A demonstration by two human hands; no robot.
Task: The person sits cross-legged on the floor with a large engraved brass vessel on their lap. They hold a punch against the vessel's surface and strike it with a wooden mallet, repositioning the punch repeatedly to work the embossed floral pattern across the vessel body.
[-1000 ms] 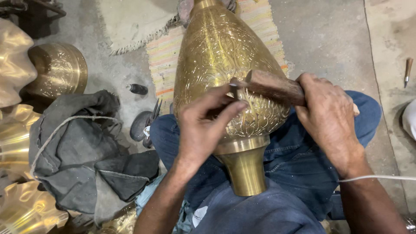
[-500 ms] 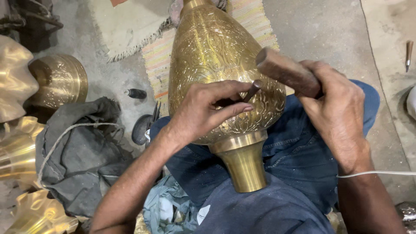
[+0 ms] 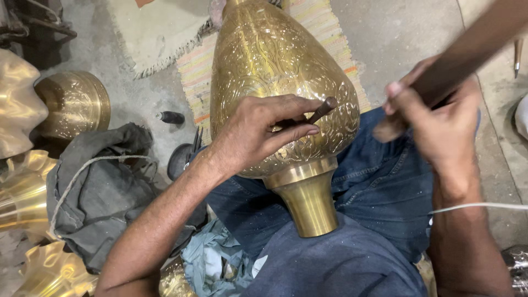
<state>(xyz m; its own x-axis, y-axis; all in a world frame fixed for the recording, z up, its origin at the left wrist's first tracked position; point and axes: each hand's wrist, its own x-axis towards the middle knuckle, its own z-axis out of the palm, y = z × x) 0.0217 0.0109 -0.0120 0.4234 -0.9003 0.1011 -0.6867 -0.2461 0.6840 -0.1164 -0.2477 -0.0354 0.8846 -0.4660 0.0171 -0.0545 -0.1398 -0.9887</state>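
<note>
- Pinched between thumb and fingers of the left hand (image 3: 258, 135) is a thin dark engraving chisel (image 3: 316, 113), its tip set against the flank of the big brass vase (image 3: 275, 71) and its butt pointing up and to the right.
- Fingers of the right hand (image 3: 440, 121) are wrapped tight round a dark wooden mallet (image 3: 440, 77), which is raised clear of the chisel and blurred; its handle runs off toward the far right corner.
- That vase lies across the person's lap in the middle of the scene, its engraved, teardrop-shaped belly pointing away and its plain flared neck (image 3: 308, 198) near the body, resting on blue jeans (image 3: 379, 187).
- Far beyond the belly, a striped woven mat (image 3: 195, 71) lies on the concrete floor, with a pale fringed rug (image 3: 154, 33) to its left.
- On the left sit a round engraved brass bowl (image 3: 74, 104) and several scalloped brass pieces (image 3: 19, 104), with a crumpled grey cloth (image 3: 104, 192) and a loop of white cord (image 3: 71, 181) nearer.
- Between cloth and vase lie a small dark cylinder (image 3: 171, 117) and a few thin dark tools (image 3: 195, 144).
- A white cable (image 3: 478, 207) crosses the right forearm.
- At the far right edge a slim tool (image 3: 517, 52) lies on the floor.
</note>
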